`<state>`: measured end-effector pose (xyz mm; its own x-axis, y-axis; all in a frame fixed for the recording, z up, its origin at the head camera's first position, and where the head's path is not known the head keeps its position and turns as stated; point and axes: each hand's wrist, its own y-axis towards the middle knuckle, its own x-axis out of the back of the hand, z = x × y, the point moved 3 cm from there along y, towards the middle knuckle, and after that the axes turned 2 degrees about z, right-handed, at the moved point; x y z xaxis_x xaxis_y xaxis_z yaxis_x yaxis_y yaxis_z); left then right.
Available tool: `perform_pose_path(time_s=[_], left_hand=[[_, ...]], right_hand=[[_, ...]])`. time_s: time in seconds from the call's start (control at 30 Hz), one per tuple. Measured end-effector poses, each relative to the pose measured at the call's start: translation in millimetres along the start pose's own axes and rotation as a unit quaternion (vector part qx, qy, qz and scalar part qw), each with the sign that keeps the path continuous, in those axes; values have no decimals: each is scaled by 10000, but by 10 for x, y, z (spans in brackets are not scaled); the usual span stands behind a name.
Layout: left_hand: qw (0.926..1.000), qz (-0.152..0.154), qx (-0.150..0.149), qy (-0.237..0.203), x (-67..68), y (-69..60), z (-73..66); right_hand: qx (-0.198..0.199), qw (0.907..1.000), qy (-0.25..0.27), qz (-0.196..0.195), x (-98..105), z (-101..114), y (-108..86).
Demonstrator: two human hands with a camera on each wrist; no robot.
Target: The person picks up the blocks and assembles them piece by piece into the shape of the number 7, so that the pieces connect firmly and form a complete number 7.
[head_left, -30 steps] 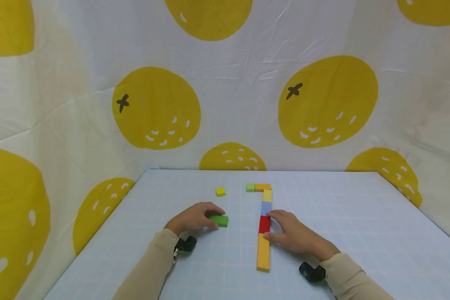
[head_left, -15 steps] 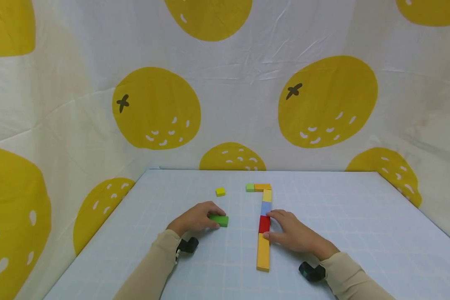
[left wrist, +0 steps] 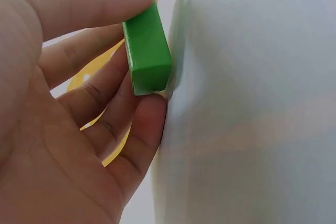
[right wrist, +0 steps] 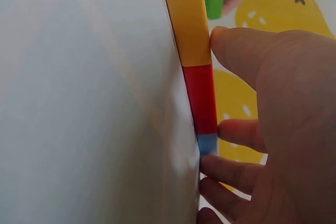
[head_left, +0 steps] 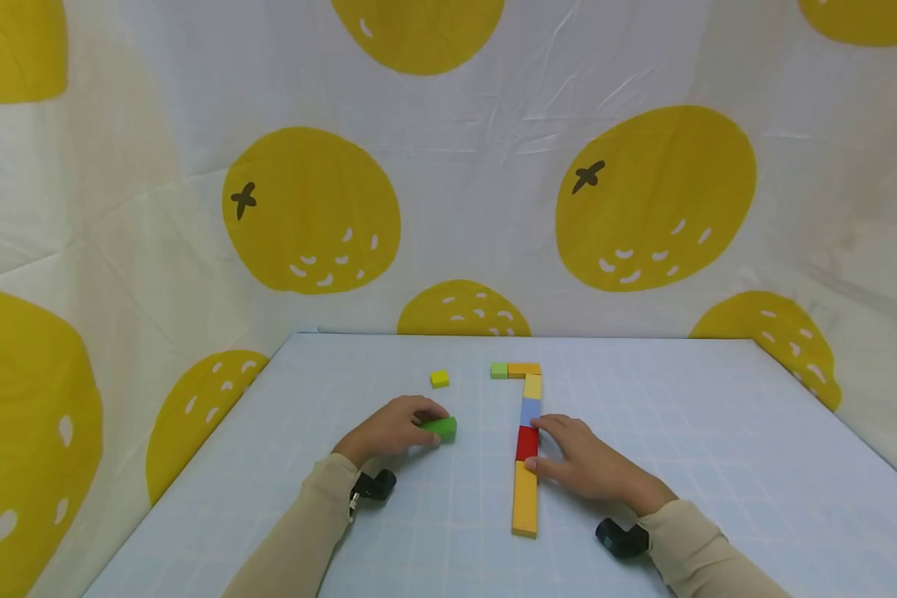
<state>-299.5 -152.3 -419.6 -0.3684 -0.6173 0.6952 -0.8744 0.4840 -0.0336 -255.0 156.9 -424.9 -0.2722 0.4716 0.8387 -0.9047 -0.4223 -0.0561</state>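
Note:
In the head view my left hand (head_left: 393, 430) pinches a green block (head_left: 441, 428) between thumb and fingers. In the left wrist view the thumb lies across the green block (left wrist: 149, 45), with a fingertip close to its lower end. My right hand (head_left: 598, 465) touches the right side of a line of blocks. Its thumb tip meets the orange block (head_left: 524, 500) beside the red block (head_left: 526, 443), and an index tip lies near the blue block (head_left: 531, 412). In the right wrist view the thumb touches the orange block (right wrist: 188, 19), and the other fingers are slightly bent.
Beyond the blue block the line runs on through a pale yellow block (head_left: 533, 386). An orange block (head_left: 524, 370) lies crosswise at the far end, with a light green block (head_left: 499, 370) on its left. A small yellow block (head_left: 439, 379) lies apart on the table (head_left: 688, 415).
The green block lay flat on the table under my left fingers; now it is tilted up in their pinch. My right hand and the line of blocks stay in place.

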Motion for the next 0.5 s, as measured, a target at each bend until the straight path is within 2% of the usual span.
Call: perform_pose_path(time_s=[0.23,0.5], left_hand=[[9995,-55,184,-267,-9,-5,-28],[9992,-204,184,-296,45,15,-42]], right_hand=[[-63,9999,-44,72,-12,-3,-20],[22,10000,-45,0,-10,2,-5]])
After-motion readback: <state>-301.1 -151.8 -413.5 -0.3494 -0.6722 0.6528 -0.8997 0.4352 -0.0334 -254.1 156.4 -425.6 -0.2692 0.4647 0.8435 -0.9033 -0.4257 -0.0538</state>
